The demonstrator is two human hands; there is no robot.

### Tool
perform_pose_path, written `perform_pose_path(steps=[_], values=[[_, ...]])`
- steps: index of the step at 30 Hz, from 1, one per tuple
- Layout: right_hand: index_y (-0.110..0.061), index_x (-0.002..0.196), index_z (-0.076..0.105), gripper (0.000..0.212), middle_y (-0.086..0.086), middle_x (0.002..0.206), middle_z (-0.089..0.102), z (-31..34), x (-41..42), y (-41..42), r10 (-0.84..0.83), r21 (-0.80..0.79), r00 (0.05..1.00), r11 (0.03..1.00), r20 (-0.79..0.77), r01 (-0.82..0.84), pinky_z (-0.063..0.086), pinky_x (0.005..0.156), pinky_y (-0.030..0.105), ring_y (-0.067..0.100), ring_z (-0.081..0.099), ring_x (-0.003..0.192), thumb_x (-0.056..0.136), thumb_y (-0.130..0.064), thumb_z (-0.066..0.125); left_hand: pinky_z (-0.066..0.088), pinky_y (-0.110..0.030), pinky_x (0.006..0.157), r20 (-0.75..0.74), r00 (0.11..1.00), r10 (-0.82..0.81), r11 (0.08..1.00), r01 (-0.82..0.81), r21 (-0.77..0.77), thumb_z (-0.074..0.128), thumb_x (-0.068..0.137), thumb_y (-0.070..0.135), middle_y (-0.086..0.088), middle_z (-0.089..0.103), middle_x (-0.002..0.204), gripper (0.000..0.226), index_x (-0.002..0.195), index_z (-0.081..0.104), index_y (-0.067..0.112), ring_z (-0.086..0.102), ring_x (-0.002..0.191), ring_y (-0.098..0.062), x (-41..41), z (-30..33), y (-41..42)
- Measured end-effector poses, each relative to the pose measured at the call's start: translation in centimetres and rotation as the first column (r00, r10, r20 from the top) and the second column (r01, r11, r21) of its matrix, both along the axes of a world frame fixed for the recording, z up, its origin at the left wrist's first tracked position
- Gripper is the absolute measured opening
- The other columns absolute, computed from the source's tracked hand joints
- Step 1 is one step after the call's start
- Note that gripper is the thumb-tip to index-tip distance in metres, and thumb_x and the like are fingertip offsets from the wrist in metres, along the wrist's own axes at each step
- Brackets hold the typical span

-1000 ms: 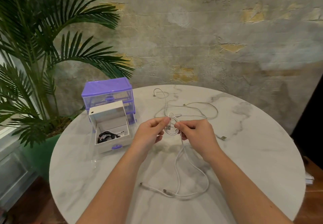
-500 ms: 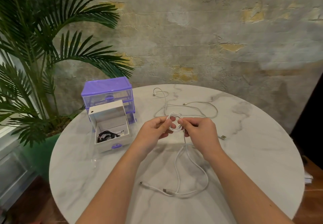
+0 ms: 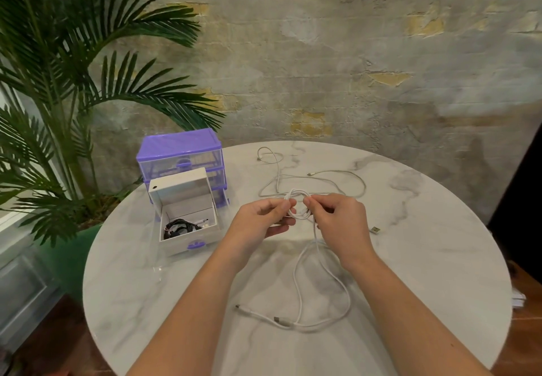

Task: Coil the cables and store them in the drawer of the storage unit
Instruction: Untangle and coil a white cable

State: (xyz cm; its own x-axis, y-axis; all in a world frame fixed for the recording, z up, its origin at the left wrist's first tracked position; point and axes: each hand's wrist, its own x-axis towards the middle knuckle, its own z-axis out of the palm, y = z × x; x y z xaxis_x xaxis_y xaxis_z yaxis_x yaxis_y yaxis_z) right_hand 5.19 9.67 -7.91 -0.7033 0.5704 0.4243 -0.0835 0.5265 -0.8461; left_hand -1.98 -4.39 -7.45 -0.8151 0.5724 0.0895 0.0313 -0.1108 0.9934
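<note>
Left hand (image 3: 265, 220) & right hand (image 3: 337, 220) are meeting above the middle of a round marble table (image 3: 440, 258), each pinching one side of a small white cable coil (image 3: 296, 206) between thumb & fingertips. The coil is sitting between the two hands, lifted off the tabletop. Below the right hand, the uncoiled rest of the white cable (image 3: 316, 287) is hanging down & looping loosely on the table toward the person, w/ both plug ends lying near each other close to the forearms. Beyond the hands, further from the person, a second white cable (image 3: 340, 174) is lying spread out in loose curves; its USB plug (image 3: 375, 230) is resting just right of the right hand. To the left of the left hand, a purple storage unit (image 3: 180, 152) is standing near the table edge, w/ its white drawer (image 3: 187, 208) pulled out & open. Inside the drawer a black cable bundle (image 3: 180, 226) is lying. Further left, off the table, a palm plant (image 3: 73, 82) is standing against a worn plaster wall (image 3: 352, 67).
</note>
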Motion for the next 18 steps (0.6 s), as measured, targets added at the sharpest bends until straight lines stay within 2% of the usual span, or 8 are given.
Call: perform_pose_path(steps=[4,7,10,13,16,18], values=[[-0.025,0.083,0.078,0.011,0.0,0.076,0.072,0.2,-0.1,-0.4,0.081,-0.086,0.997,0.993,-0.011,-0.082,0.056,0.069,0.042,0.02,0.062,0.065,0.088,-0.03,0.069,0.057,-0.02,0.073,0.005,0.994,0.106,0.994,-0.106,0.04,0.059,0.094,0.012,-0.002,0.072,0.092,0.019,0.101,0.07,-0.002,0.068,0.071,-0.008,-0.1,-0.1,0.2],[-0.033,0.084,0.076,0.009,-0.003,0.079,0.073,0.6,0.3,-0.5,0.214,-0.189,0.977,0.96,0.012,-0.208,0.053,0.065,0.028,0.01,0.058,0.058,0.089,-0.032,0.068,0.057,-0.019,0.071,0.023,0.981,0.194,0.976,-0.195,0.102,0.06,0.092,0.01,-0.001,0.073,0.082,0.018,0.104,0.071,0.001,0.069,0.071,-0.007,-0.4,0.0,0.1],[-0.031,0.092,0.076,0.011,-0.005,0.08,0.072,0.5,0.6,-0.2,0.255,-0.162,0.955,0.959,0.151,-0.231,0.044,0.062,0.016,0.001,0.053,0.056,0.089,-0.037,0.067,0.056,-0.017,0.068,0.076,0.967,0.242,0.944,-0.252,0.213,0.06,0.092,0.011,0.0,0.074,0.08,0.015,0.102,0.071,0.005,0.07,0.074,-0.009,-0.7,0.1,-0.2],[-0.025,0.099,0.076,0.014,-0.013,0.084,0.07,0.3,0.7,0.0,0.254,-0.159,0.928,0.963,0.273,-0.217,0.039,0.061,0.008,-0.011,0.053,0.055,0.086,-0.029,0.071,0.055,-0.016,0.067,0.132,0.951,0.279,0.894,-0.307,0.327,0.057,0.094,0.011,0.002,0.072,0.086,0.016,0.1,0.069,0.004,0.068,0.075,-0.008,-1.1,0.4,-0.5],[-0.02,0.091,0.077,0.012,-0.007,0.08,0.07,0.4,0.9,0.1,0.278,-0.167,0.882,0.959,0.382,-0.23,0.036,0.046,0.011,-0.004,0.046,0.04,0.088,-0.028,0.068,0.055,-0.016,0.069,0.184,0.939,0.291,0.846,-0.342,0.41,0.054,0.096,0.012,0.003,0.071,0.093,0.015,0.096,0.069,0.01,0.068,0.078,-0.007,-1.5,0.5,-0.9],[-0.022,0.084,0.077,0.02,-0.009,0.073,0.065,0.5,1.1,0.3,0.261,-0.108,0.847,0.965,0.463,-0.238,0.035,0.048,0.014,-0.002,0.045,0.044,0.09,-0.037,0.065,0.055,-0.016,0.07,0.212,0.93,0.299,0.823,-0.364,0.436,0.053,0.097,0.013,0.002,0.071,0.091,0.016,0.098,0.069,0.012,0.069,0.08,-0.009,-1.6,0.6,-1.1]])
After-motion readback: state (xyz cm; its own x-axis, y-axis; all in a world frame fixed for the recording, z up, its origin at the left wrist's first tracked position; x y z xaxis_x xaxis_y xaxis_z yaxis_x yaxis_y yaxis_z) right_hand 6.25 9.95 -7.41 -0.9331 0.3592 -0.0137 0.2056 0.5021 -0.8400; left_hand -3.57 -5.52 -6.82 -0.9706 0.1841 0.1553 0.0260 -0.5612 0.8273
